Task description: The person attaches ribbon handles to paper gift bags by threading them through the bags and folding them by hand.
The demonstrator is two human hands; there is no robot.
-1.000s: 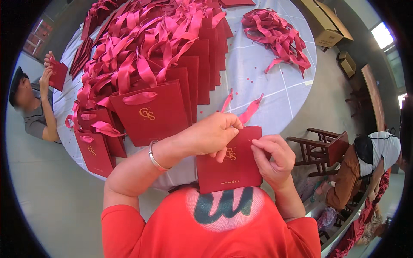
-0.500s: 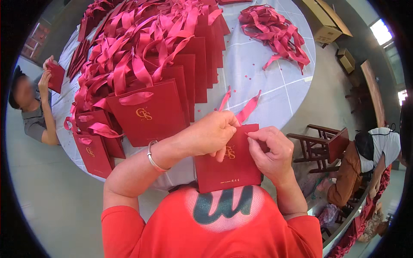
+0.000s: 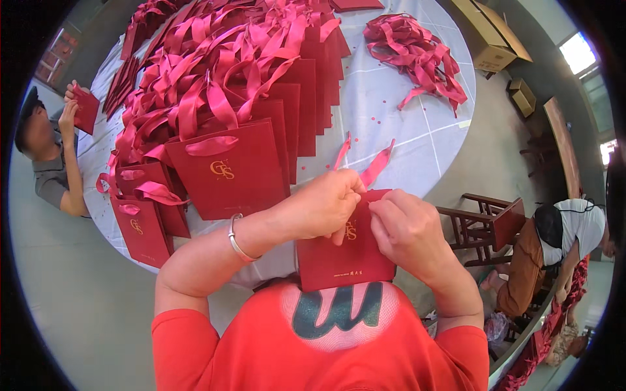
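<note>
A dark red paper gift bag (image 3: pixel 345 267) with gold print lies flat against my front at the table's near edge. My left hand (image 3: pixel 331 203), a silver bangle on its wrist, is closed at the bag's top edge, its thumb and forefinger pinched on it. Close beside it, my right hand (image 3: pixel 409 225) pinches at the bag's upper right; its fingertips hide what is between them. Beyond the top edge, two ends of pink ribbon (image 3: pixel 377 166) stick out onto the cloth.
Rows of red bags (image 3: pixel 228 169) with pink ribbon handles fill the table's left. A ribbon heap (image 3: pixel 420 58) lies far right on the white cloth (image 3: pixel 385 85). One person (image 3: pixel 55 169) at left holds a red bag; another (image 3: pixel 570 228) is at right near a wooden stool (image 3: pixel 492 225).
My right hand has turned, its knuckles rising and its fingertips shifting slightly left toward my left hand. My left hand stays nearly in place. The view has shifted slightly.
</note>
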